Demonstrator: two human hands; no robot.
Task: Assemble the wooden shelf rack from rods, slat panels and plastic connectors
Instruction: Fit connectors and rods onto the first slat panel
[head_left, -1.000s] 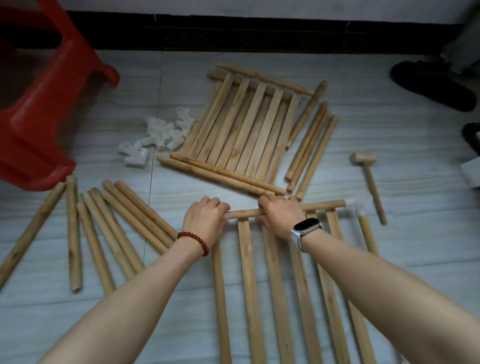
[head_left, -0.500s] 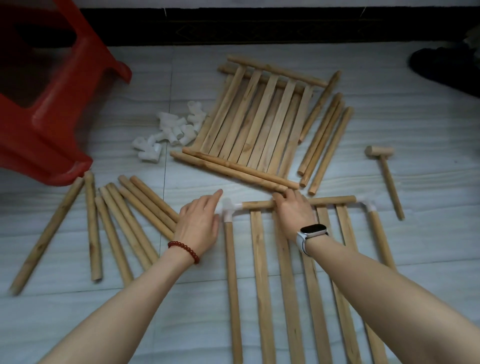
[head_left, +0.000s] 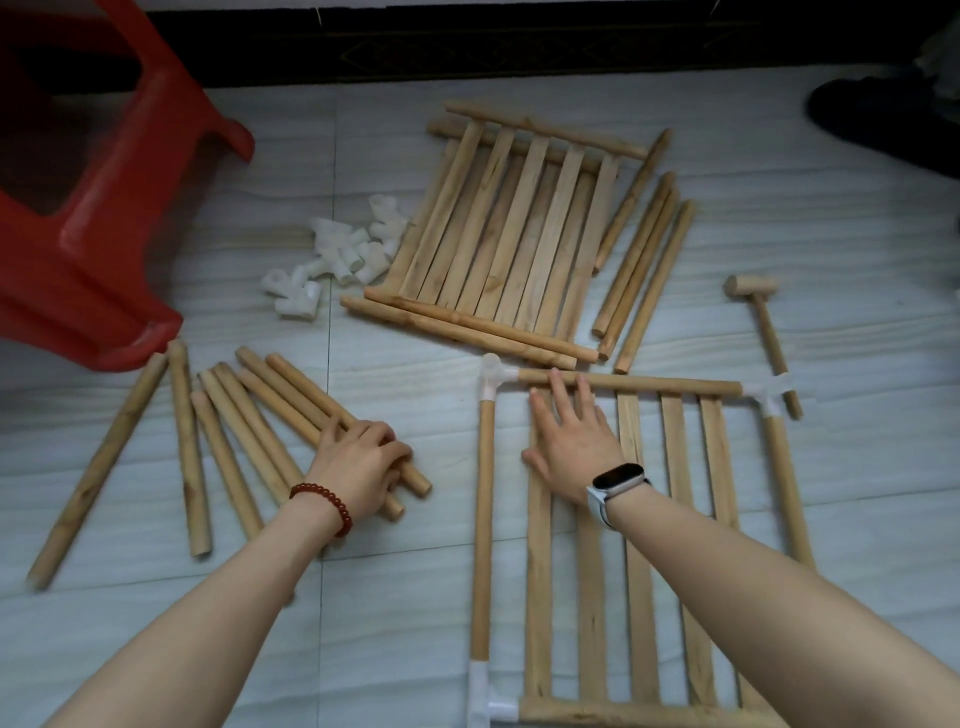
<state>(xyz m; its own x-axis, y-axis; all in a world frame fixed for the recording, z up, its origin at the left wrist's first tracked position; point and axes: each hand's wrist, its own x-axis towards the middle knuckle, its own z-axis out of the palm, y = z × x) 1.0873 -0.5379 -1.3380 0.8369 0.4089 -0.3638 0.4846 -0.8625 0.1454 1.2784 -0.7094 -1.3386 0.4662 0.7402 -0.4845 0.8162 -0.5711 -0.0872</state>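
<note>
Curling my left hand (head_left: 358, 465) round the near ends of the loose rods (head_left: 291, 415) on the floor, I have my fingers wrapped over one or two of them — which exactly, I cannot tell, since my knuckles cover the spot. My right hand (head_left: 569, 436) lies flat and open on the framed slat panel (head_left: 634, 545), fingertips reaching its top rod (head_left: 649, 383), pressing it to the tiles.

That panel already has white connectors at three corners I can see: the top-left connector (head_left: 491, 376), one at top right (head_left: 774, 397), one at bottom left (head_left: 480, 696). A stack of bare slat panels (head_left: 514, 234) lies beyond, with the spare connectors (head_left: 343, 254) just beside it on the left and the wooden mallet (head_left: 761, 317) off to the right.

To do this well, I judge I should single out one rod rather than drag the bundle — lift it by the end, keep the frame pinned so the corners stay seated, then bring the rod's end squarely to an open socket of a corner connector and push straight, not at a slant. If it binds, the mallet is within reach.
</note>
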